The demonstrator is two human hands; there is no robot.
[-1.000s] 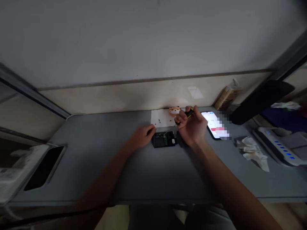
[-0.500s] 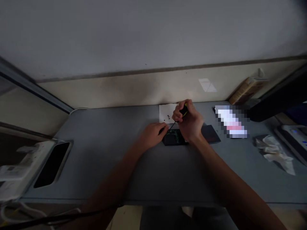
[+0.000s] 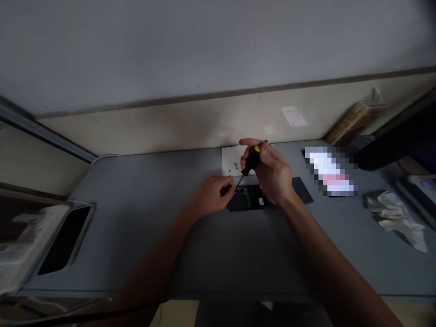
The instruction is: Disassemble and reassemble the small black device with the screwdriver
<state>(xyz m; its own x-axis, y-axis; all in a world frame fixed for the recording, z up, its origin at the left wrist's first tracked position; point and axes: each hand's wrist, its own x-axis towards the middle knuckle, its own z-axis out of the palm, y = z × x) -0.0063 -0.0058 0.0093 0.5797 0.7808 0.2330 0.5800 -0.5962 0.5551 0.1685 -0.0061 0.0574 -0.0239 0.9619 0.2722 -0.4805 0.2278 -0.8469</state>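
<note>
Gripping the driver (image 3: 252, 160), the right hand (image 3: 275, 175) angled its shaft down to the device's upper left corner. Left hand (image 3: 214, 195) was at the device's left end, fingers curled; couldn't tell if they pinched anything. Device (image 3: 251, 204) lay flat on the desk (image 3: 136, 190), well apart from the front edge. Paper (image 3: 229, 156) with dark specks sat behind, near the wall (image 3: 143, 131). Plate (image 3: 302, 190) was right of the device, partly behind the wrist. Wide desk stretch separated left hand from black phone (image 3: 66, 240).
</note>
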